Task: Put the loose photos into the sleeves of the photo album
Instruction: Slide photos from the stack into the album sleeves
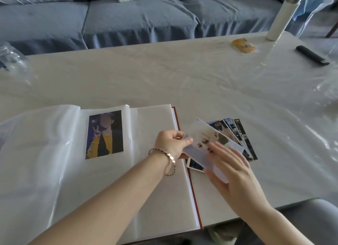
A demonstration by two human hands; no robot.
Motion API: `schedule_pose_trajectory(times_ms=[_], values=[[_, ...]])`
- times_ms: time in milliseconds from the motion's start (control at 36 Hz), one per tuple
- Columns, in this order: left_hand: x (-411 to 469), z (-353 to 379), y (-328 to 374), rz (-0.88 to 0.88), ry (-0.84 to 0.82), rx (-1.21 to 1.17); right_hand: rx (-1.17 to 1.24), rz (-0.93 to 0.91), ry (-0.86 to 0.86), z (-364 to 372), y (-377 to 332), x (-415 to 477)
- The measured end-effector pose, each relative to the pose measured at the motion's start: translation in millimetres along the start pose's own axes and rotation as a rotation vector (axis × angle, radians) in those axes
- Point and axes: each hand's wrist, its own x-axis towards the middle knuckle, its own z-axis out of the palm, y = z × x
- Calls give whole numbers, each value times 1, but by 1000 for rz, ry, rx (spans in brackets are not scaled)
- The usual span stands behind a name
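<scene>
Photo album (155, 190) lies open on the tabletop (164, 76). Left hand (172, 144) pinches one loose photo (206, 138) by the album's right edge. Right hand (232, 171) touches it with straight fingers. More photos (236, 131) lie fanned beside the album.

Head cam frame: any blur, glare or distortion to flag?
Head view: right hand and the held photo, pinched by the left hand, are motion-blurred; glare streaks on the plastic table cover and the album sleeve; wide-angle bows the cover's far edge; the sleeved photo is sharp.
</scene>
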Motion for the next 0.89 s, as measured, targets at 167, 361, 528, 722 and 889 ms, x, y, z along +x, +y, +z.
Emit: schedule_pose_trajectory(times_ms=[167, 361, 528, 722, 889], values=[[-12, -45, 12, 307, -132, 175, 442, 548, -91, -24, -20, 30], [-39, -99, 8, 533, -47, 503, 727, 503, -365, -13, -46, 48], [-43, -147, -22, 596, 190, 957, 695, 591, -275, 12, -65, 46], [-35, -190, -42, 232, 95, 1590, 745, 680, -168, 27, -75, 46], [-33, -200, -40, 208, 143, 1637, 714, 683, -74, 33, -80, 45]])
